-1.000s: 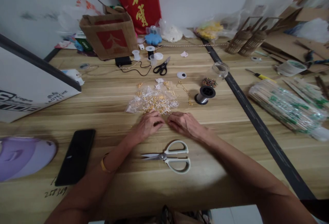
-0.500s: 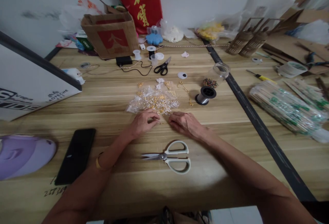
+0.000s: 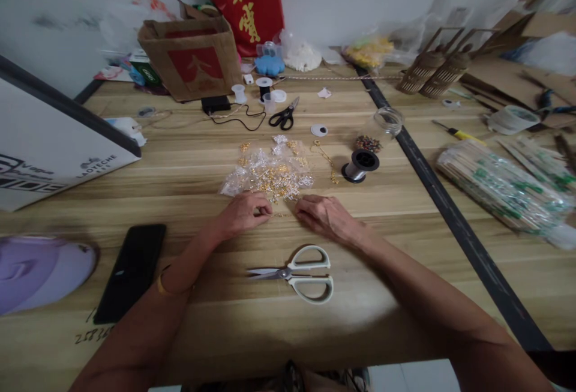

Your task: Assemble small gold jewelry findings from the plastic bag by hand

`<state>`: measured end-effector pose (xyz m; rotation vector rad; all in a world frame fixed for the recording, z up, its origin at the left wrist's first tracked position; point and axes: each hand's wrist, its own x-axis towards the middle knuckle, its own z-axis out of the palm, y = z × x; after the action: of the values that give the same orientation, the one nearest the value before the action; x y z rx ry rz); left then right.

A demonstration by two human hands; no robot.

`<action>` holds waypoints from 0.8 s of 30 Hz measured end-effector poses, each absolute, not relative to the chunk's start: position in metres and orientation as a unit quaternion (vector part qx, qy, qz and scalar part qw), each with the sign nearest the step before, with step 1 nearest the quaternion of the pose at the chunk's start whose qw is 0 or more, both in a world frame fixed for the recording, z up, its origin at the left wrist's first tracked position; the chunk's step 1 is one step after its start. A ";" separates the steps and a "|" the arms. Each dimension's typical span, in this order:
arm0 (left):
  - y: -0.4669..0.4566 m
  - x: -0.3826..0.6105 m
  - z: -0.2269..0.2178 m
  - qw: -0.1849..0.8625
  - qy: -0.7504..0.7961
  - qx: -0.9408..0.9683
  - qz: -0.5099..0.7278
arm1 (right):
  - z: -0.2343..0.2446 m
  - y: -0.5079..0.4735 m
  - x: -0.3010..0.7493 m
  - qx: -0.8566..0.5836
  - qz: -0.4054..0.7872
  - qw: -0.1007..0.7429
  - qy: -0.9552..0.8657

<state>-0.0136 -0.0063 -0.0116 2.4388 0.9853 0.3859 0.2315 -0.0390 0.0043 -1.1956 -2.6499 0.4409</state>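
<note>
A thin gold chain (image 3: 281, 215) stretches low over the table between my two hands. My left hand (image 3: 243, 213) pinches its left end between thumb and forefinger. My right hand (image 3: 323, 215) is closed at the other end, its fingertips bent down and partly hidden. Just beyond both hands lies a loose pile of gold and silver jewellery findings (image 3: 281, 182), with small clear plastic bags (image 3: 236, 180) among them. White-handled scissors (image 3: 288, 274) rest slightly spread on the near side of my hands.
Right of the pile are another gold chain (image 3: 326, 158), a wire spool (image 3: 359, 167) and a tipped jar of beads (image 3: 375, 134). Black scissors (image 3: 283, 117) lie farther back. A phone (image 3: 131, 273) is at left, bundled sticks (image 3: 499, 185) at right.
My left hand has shifted a little to the left, and more of the gold chain shows between my hands. My right hand stays almost where it was.
</note>
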 end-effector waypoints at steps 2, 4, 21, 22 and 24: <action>-0.007 -0.012 -0.010 0.224 0.349 0.902 0.122 | 0.004 -0.039 0.232 -0.404 0.146 0.098 -0.898; -0.007 -0.012 -0.008 0.214 0.341 0.909 0.105 | 0.004 -0.039 0.232 -0.402 0.145 0.098 -0.899; -0.013 -0.010 0.009 0.217 0.334 0.917 0.037 | 0.003 -0.040 0.231 -0.405 0.138 0.095 -0.899; -0.013 -0.010 0.008 0.220 0.335 0.916 0.038 | 0.003 -0.039 0.231 -0.404 0.137 0.096 -0.899; -0.013 -0.010 0.006 0.222 0.336 0.914 0.046 | 0.002 -0.039 0.231 -0.402 0.137 0.100 -0.900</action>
<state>-0.0104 -0.0126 0.0065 2.5258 0.9269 0.1269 0.2310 -0.0394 0.0023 -1.1896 -2.6603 0.4038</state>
